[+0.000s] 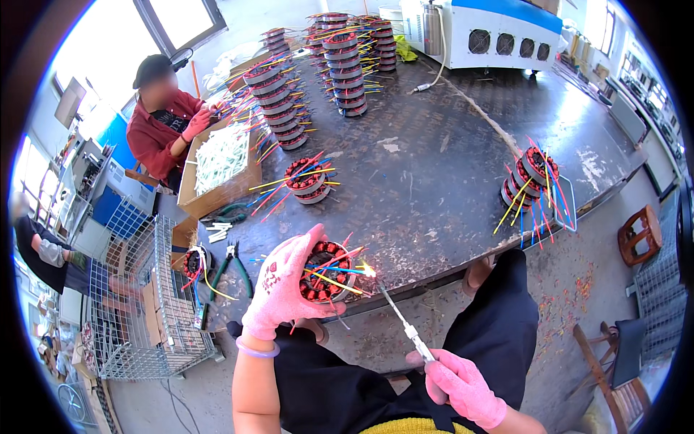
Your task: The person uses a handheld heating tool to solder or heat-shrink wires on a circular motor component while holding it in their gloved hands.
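Observation:
My left hand [285, 278], in a pink glove, is wrapped round a motor stator [327, 289]. The stator has dark red windings, a grey rim and red, yellow and blue lead wires fanning to the right. In my right hand [463, 387], also pink-gloved, is a slim gas torch [409, 329] with a pale handle and a thin metal neck. Its tip points up and left, and a small orange flame [368, 270] burns at the ends of the wires. Just beyond my left hand stands a short stack of stators [308, 181] with similar leads.
Green-handled pliers [233, 271] and a single stator [195, 264] lie left of me. Beyond are a carton [191, 181] of white tubes and tall stator stacks [347, 76]. More stators [531, 173] sit at the right edge. A person [163, 119] works across the table; a wire cage [134, 318] stands left.

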A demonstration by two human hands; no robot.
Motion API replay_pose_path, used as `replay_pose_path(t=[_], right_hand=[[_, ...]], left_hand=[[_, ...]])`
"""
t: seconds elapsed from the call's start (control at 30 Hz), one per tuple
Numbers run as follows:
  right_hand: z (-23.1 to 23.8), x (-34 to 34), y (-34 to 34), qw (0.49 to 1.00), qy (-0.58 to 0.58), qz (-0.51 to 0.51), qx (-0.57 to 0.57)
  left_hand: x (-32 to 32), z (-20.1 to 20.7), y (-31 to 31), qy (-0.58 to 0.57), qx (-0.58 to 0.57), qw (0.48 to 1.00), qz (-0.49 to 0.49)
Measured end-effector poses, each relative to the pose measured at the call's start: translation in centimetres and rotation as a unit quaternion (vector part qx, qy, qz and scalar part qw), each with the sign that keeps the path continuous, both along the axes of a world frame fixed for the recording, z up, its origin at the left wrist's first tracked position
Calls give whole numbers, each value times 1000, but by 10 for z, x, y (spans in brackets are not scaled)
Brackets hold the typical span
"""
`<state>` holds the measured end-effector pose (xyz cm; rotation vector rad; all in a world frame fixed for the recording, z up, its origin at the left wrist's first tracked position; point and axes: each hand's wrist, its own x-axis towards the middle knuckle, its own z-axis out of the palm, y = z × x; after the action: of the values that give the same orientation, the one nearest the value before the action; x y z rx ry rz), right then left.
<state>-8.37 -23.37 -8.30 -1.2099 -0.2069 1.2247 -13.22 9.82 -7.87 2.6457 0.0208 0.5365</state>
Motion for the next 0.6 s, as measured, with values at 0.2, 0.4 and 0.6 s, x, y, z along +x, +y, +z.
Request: replay_pose_path(t=[0.2, 0.4, 0.6], right_hand=[[-1, -1, -1, 1000, 0, 1, 0], [1, 0, -1, 1000, -3, 5, -18], [-2, -1, -2, 1000, -15, 2, -9]], left_hand=[[0, 0, 0, -8, -1, 1000, -7], [1, 2, 0, -4, 10, 1000, -6], [1, 3, -1, -5, -1, 1000, -7]])
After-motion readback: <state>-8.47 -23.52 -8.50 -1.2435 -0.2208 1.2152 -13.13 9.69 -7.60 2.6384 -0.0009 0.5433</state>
